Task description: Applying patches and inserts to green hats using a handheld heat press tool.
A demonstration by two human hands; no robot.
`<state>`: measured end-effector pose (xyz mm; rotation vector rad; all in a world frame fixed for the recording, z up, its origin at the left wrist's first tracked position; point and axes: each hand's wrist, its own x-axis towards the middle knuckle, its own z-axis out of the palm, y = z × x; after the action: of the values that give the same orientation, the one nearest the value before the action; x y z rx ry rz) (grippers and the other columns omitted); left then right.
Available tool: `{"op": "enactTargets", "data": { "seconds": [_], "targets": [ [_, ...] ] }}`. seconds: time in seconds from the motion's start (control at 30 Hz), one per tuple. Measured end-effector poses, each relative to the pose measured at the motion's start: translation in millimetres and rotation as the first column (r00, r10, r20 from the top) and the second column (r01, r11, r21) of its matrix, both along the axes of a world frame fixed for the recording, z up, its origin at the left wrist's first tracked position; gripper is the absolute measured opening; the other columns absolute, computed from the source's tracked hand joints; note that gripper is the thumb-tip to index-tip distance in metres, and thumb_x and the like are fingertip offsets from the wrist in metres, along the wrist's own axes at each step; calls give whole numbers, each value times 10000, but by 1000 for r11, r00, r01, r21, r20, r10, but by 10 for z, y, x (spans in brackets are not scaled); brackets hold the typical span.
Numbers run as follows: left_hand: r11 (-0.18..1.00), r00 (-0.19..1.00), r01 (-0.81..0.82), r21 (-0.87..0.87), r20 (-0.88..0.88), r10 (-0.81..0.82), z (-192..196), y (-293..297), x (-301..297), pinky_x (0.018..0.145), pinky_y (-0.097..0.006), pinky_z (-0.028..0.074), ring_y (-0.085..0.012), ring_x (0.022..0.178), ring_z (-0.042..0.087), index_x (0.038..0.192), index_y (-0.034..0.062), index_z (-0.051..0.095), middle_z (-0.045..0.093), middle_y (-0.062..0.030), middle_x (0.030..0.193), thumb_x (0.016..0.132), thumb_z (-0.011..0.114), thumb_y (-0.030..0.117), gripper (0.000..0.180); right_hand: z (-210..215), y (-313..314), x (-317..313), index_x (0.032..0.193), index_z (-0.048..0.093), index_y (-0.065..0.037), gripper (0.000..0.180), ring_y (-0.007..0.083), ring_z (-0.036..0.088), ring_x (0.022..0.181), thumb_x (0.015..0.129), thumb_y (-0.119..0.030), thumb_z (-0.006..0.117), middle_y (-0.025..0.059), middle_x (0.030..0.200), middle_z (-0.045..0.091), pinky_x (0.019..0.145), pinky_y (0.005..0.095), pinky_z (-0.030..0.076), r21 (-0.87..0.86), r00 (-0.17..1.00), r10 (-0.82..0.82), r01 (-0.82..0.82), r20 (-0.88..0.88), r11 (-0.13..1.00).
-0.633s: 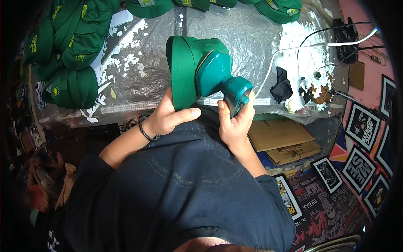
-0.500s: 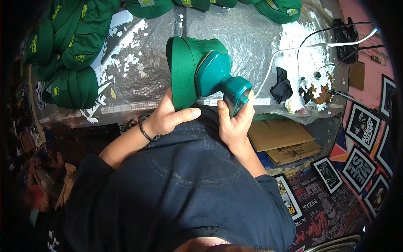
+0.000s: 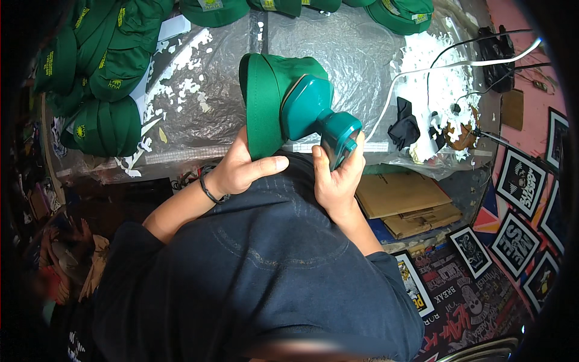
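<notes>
A green fabric hat (image 3: 262, 102) is held up over the near part of the table, its wide brim towards the left. My left hand (image 3: 241, 169) supports it from below. The thumb stretches to the right under the brim, while the other fingers are hidden behind the fabric. In my right hand (image 3: 341, 181) is the handle of a teal handheld heat press (image 3: 309, 108), with the fingers closed round it. The flat plate of the press rests against the side of the hat's crown, so its face is out of sight.
Several green hats with yellow prints (image 3: 108, 123) are piled at the left, more (image 3: 401, 15) along the far edge. White paper scraps (image 3: 437, 78) lie across the plastic-covered table (image 3: 211, 54). A white cord (image 3: 458, 65) runs right. Brown cardboard (image 3: 401, 194) sits below the table's right side.
</notes>
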<state>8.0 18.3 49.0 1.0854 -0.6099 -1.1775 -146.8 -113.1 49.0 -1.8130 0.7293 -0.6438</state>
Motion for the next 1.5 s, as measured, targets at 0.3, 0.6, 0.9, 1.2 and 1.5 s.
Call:
{"op": "enactTargets", "data": {
  "seconds": [0.3, 0.6, 0.9, 1.2, 1.5],
  "targets": [
    [1000, 1000, 8, 11, -1, -8, 27, -1, 0, 1034, -319, 386, -162, 1181, 509, 1350, -19, 486, 560, -79, 1280, 849, 681, 77, 546, 27, 3, 2, 1207, 497, 29, 450, 169, 636, 738, 827, -27, 731, 96, 837, 658, 724, 298, 510, 14, 1000, 1, -1, 7, 1000],
    [1000, 1000, -2, 9, -23, 2, 29, 3, -11, 1053, -325, 371, -169, 1207, 496, 1366, -17, 470, 546, -83, 1304, 849, 675, 74, 564, 6, -3, -9, 1200, 500, 26, 443, 169, 638, 744, 828, -30, 733, 96, 841, 656, 724, 296, 510, 8, 1000, -2, 2, 10, 1000],
    [1000, 1000, 1, 25, -10, -1, 40, 3, -14, 1051, -327, 370, -171, 1204, 494, 1361, -21, 472, 547, -86, 1295, 843, 675, 80, 565, 21, -1, -5, 1200, 495, 29, 441, 170, 642, 753, 831, -26, 730, 100, 850, 657, 723, 296, 510, 11, 1000, 2, -3, 19, 1000],
    [1000, 999, -9, -11, -39, 8, 26, -11, -17, 1059, -325, 359, -167, 1214, 488, 1366, -11, 470, 542, -79, 1301, 848, 675, 80, 565, 20, -1, -4, 1200, 493, 30, 441, 166, 650, 761, 835, -30, 733, 106, 867, 664, 725, 296, 513, 22, 1000, 0, 0, 17, 1000],
    [1000, 999, -17, 3, -50, 17, 22, 5, -21, 1082, -337, 343, -177, 1246, 474, 1391, -6, 440, 526, -84, 1332, 846, 670, 75, 597, 17, 6, 0, 1199, 495, 30, 444, 174, 655, 771, 833, -34, 737, 112, 875, 667, 733, 297, 515, 21, 1000, -6, 6, 18, 1000]
  ]
}}
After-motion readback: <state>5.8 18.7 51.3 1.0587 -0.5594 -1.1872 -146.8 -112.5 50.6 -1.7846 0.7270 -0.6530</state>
